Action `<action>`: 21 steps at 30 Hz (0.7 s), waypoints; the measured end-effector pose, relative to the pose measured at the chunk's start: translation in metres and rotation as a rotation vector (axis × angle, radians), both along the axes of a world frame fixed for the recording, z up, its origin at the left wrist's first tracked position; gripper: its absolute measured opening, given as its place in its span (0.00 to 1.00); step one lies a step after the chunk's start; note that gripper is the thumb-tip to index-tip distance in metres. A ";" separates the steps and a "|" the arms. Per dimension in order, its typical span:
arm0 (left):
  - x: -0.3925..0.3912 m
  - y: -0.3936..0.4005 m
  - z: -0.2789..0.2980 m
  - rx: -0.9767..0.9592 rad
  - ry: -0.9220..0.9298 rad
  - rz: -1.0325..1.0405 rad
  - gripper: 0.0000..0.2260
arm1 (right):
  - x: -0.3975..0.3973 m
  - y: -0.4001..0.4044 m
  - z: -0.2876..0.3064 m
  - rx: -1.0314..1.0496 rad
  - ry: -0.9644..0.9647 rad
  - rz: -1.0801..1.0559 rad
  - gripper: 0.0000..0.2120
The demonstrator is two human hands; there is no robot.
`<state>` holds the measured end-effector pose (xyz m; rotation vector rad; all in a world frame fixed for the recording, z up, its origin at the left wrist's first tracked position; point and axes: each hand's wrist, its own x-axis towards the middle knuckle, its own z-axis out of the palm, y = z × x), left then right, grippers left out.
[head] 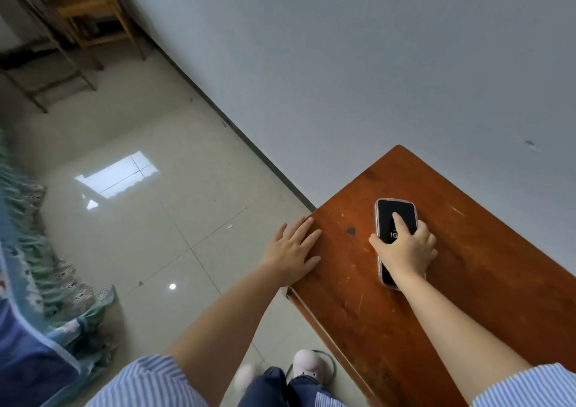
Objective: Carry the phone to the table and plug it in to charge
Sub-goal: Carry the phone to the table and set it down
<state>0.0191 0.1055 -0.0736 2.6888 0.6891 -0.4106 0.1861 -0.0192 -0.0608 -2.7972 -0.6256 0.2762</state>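
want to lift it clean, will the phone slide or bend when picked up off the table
The phone is likely rigid, a flat slab that should not bend. It lies flat on the smooth table, so it may slide before lifting. The right hand grips its edges, probably the safest hold; its clear case may add grip.

— What sort of place is this?

— A home, a plain bedroom by the look of it. The reddish wooden table (467, 282) stands against a bare pale wall (343, 63).

— And around the table?

— Glossy floor tiles (162, 219) left of it, a bed with a patterned frilled cover (46, 297) farther left, and a wooden chair (90, 10) far beyond it.
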 end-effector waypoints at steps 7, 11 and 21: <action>-0.036 0.127 0.029 0.079 -0.048 0.209 0.24 | -0.043 0.131 0.015 0.044 0.005 0.292 0.30; -0.086 0.218 0.055 0.173 -0.073 0.327 0.24 | -0.087 0.239 0.032 0.111 0.034 0.410 0.30; -0.248 0.443 0.130 0.389 -0.113 0.673 0.20 | -0.224 0.514 0.106 0.253 -0.032 0.728 0.31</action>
